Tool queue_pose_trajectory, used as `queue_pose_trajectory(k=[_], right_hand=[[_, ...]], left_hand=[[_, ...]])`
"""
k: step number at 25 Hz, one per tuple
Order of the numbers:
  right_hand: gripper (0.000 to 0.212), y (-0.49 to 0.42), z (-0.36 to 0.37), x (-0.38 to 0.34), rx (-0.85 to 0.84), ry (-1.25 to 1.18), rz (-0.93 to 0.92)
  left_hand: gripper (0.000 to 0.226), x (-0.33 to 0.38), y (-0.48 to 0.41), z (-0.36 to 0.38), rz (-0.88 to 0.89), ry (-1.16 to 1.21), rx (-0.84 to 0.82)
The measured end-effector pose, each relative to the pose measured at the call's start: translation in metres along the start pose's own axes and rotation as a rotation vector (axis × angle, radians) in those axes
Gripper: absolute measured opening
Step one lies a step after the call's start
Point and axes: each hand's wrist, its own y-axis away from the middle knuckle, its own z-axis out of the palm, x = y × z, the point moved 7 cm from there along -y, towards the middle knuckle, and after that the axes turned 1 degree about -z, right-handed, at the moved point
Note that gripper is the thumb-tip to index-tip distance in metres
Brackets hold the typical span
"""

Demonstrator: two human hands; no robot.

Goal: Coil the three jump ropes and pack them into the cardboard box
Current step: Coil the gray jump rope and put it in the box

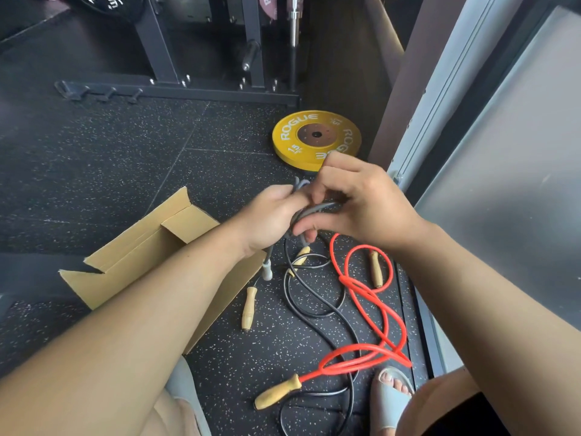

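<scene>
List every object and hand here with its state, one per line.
Grey jump rope: bunched in loops, held above the floor.
Black jump rope: loose on the floor, uncoiled.
Red jump rope: loose on the floor, uncoiled.
Cardboard box: open.
Left hand: grips grey jump rope.
Right hand: pinches grey jump rope.

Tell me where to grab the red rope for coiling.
Take its near wooden handle from above, fingers across its width. It lies flat on the floor, fully exposed, and the red rope leaves its far end, so the loops will likely follow.
</scene>
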Motion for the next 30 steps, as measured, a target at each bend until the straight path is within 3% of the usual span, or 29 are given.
queue_pose_trajectory(k=[4,8,14,18,23,27,30], right_hand=[[0.032,0.006,-0.010,0.012,0.034,-0.095,0.008],[0.016,0.014,-0.011,0.033,0.029,-0.199,0.126],[0.041,0.031,0.020,0.067,-0.119,-0.338,0.473],[0.029,0.041,0.035,0.075,-0.226,-0.246,0.581],[0.008,0.038,0.047,0.066,-0.284,-0.203,0.545],[0.024,0.030,0.052,0.056,-0.370,0.062,0.420],[0.035,0.020,0.046,0.039,-0.385,0.297,0.339]], left_hand=[[0.046,-0.003,0.003,0.013,-0.092,0.134,-0.181],[0.049,-0.001,0.008,0.021,-0.170,0.364,-0.357],[0.057,0.011,0.007,0.013,-0.117,0.725,-0.387],[0.048,0.021,0.000,-0.010,-0.029,0.886,-0.275],[0.051,0.019,-0.009,-0.046,0.065,0.982,0.000],[0.034,0.018,-0.010,-0.055,0.149,0.851,0.145],[0.033,0.013,-0.010,-0.057,0.162,0.623,0.265]])
